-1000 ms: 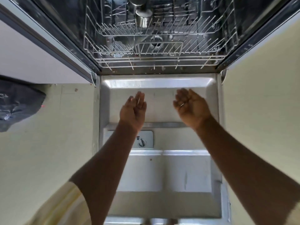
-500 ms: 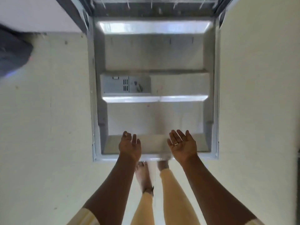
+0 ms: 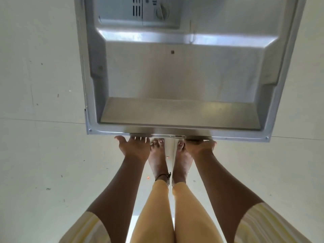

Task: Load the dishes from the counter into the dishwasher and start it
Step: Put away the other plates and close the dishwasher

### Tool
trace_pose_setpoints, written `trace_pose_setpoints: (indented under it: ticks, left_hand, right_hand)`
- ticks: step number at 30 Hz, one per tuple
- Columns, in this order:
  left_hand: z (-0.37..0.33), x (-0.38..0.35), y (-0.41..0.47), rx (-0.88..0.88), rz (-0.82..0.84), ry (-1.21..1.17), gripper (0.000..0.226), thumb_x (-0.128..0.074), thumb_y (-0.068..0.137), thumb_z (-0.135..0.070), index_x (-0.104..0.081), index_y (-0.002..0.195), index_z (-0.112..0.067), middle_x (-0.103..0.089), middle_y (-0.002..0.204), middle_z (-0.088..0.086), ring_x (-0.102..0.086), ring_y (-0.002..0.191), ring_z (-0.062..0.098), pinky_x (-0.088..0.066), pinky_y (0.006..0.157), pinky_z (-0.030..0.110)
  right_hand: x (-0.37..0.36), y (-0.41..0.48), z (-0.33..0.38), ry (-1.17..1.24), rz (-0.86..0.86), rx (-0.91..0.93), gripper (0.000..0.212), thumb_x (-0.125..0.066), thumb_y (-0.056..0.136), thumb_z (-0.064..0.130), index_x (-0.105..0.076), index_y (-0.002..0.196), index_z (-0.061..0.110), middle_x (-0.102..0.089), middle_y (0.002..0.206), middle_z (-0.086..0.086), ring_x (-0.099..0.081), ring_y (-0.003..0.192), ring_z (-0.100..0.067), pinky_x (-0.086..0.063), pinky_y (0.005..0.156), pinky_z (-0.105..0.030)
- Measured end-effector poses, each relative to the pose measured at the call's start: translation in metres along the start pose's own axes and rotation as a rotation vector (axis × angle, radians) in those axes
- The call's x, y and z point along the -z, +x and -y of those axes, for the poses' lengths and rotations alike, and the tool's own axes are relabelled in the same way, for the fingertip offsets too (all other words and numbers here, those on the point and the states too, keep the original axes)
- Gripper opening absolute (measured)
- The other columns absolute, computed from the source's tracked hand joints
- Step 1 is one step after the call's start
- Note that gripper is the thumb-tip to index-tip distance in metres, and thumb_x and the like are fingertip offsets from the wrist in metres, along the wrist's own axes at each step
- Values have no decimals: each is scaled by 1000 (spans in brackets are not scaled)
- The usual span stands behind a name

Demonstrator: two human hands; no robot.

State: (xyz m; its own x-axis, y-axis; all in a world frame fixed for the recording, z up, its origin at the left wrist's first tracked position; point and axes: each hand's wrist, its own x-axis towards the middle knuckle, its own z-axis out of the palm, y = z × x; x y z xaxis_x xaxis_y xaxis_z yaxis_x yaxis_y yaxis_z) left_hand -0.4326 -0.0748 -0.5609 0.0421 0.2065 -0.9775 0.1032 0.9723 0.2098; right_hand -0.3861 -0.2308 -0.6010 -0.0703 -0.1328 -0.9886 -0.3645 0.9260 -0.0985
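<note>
Beneath the dishwasher door, left hand, right hand, fingers hidden, grip unclear

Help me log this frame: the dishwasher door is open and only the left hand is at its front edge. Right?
Not quite. The head view shows both the left hand and the right hand at the front edge of the dishwasher door, fingers reaching under it. The door is open, as you said.
</note>
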Motion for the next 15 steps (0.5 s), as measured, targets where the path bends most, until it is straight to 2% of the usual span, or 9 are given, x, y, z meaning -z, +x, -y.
trace_pose_setpoints:
  ticks: [1, 2, 4, 6, 8, 11, 13, 15]
  left_hand:
    - [0, 4, 14, 23, 27, -69, 73, -21, 92, -64, -50, 126, -6, -40, 145, 13, -44, 127, 31, -42, 95, 48]
    - [-2, 4, 23, 31, 9, -116, 69, -26, 89, -69, -59, 107, -11, -56, 130, 10, -55, 114, 27, -47, 87, 44]
    - [-7, 8, 28, 62, 7, -153, 65, -33, 82, -75, -57, 88, -15, -66, 104, 7, -61, 100, 24, -46, 92, 39]
    - [-10, 15, 26, 52, -8, -217, 66, -36, 79, -78, -54, 82, -14, -67, 88, 7, -62, 91, 24, -44, 98, 36]
    - [-14, 17, 8, 57, 34, -256, 69, -39, 78, -78, -56, 86, -11, -66, 87, 8, -62, 89, 25, -45, 99, 35]
    - [-22, 11, -40, 65, 21, -300, 79, -39, 79, -77, -59, 106, -6, -65, 103, 12, -61, 102, 26, -47, 96, 38]
    - [-24, 7, -82, 13, -5, -278, 79, -36, 82, -75, -58, 111, -5, -64, 103, 11, -61, 97, 24, -52, 78, 36]
    - [-31, -3, -132, -22, -29, -248, 73, -35, 85, -71, -56, 114, -7, -61, 101, 8, -60, 89, 20, -48, 66, 33]
  right_hand:
    - [-1, 5, -1, 20, 1, 16, 63, -20, 96, 55, -49, 133, 13, -51, 136, -11, -47, 125, -30, -33, 108, -38]
    - [0, 8, -3, 27, 5, 23, 63, -22, 95, 56, -52, 131, 14, -54, 134, -10, -49, 123, -30, -35, 106, -38]
    - [5, 7, -4, 12, 28, 24, 66, -25, 93, 60, -55, 128, 12, -57, 130, -10, -52, 120, -29, -39, 103, -38]
    - [8, -3, -2, -2, 34, 23, 66, -26, 94, 60, -55, 126, 10, -56, 131, -11, -51, 120, -30, -40, 101, -41]
    - [9, -23, 2, 15, 36, 20, 67, -24, 94, 60, -51, 131, 11, -52, 135, -11, -49, 122, -31, -40, 98, -44]
    - [12, -72, 5, 74, 58, 14, 68, -28, 93, 61, -50, 131, 9, -53, 133, -12, -50, 121, -33, -39, 100, -45]
    - [16, -116, 8, 70, 71, 6, 69, -28, 93, 60, -49, 130, 5, -52, 133, -16, -49, 122, -34, -36, 103, -47]
    - [17, -168, 13, 22, 77, 21, 70, -27, 94, 60, -47, 131, 4, -52, 133, -18, -48, 123, -35, -34, 107, -48]
